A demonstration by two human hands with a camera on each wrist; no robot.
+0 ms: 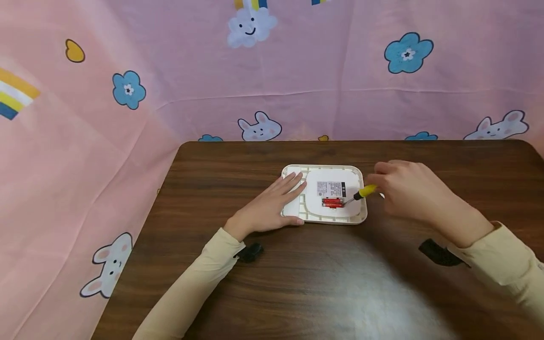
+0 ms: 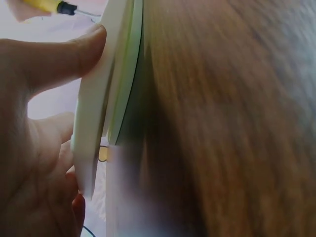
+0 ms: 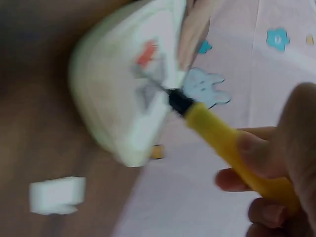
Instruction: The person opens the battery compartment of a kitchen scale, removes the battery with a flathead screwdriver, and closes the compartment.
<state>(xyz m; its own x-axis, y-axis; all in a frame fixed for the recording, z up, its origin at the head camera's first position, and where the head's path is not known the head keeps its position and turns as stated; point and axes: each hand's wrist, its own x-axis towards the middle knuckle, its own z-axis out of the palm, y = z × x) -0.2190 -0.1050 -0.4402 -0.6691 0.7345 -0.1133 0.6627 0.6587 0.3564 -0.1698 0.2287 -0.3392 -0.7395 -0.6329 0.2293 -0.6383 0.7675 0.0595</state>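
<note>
A white square device (image 1: 331, 174) lies back-up on the brown table (image 1: 297, 283), its open compartment showing red batteries (image 1: 333, 202). My left hand (image 1: 272, 205) rests flat on the device's left part, fingers straight. In the left wrist view its thumb (image 2: 54, 59) presses the device's rim (image 2: 96, 113). My right hand (image 1: 408, 189) grips a yellow-handled screwdriver (image 1: 365, 191), whose metal tip points at the batteries. The right wrist view shows the screwdriver (image 3: 222, 138) reaching to the device (image 3: 118, 89) near the red batteries (image 3: 146, 53).
A small white piece (image 3: 57, 195) lies on the table beside the device, close to my right hand. A pink cloth (image 1: 297, 85) printed with bunnies and flowers hangs behind and to the left of the table. Black wrist straps (image 1: 250, 252) sit on both sleeves.
</note>
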